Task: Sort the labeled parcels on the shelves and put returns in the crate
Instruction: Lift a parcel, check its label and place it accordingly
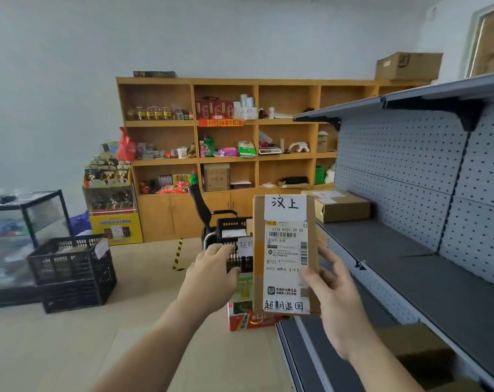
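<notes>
The room has a pale wall and a tan floor (pixel 144 321). A long wooden shelf unit (pixel 226 142) stands at the back, full of small goods. A grey metal rack (pixel 409 250) with a wall of little holes runs along the right side. A glass tank (pixel 25 222) sits at the left.

The right hand (pixel 336 301) holds one brown parcel (pixel 285 244) up straight in the middle of the view, just in front of the rack. The thumb presses on the front of it and the fingers wrap behind. The parcel has one white printed label, and a handwritten note at the top and another at the bottom.

The left hand (pixel 211 267) reaches forward with loose, spread fingers and holds nothing. It is in front of a black crate with a paper tag (pixel 234 230) by a black chair (pixel 203 210). I cannot tell if it touches the crate.

Two more black crates (pixel 73 273) look stacked on the floor at the left. One cardboard box (pixel 342 206) lies on the rack. One more box (pixel 409 66) sits on top of the wooden unit.
</notes>
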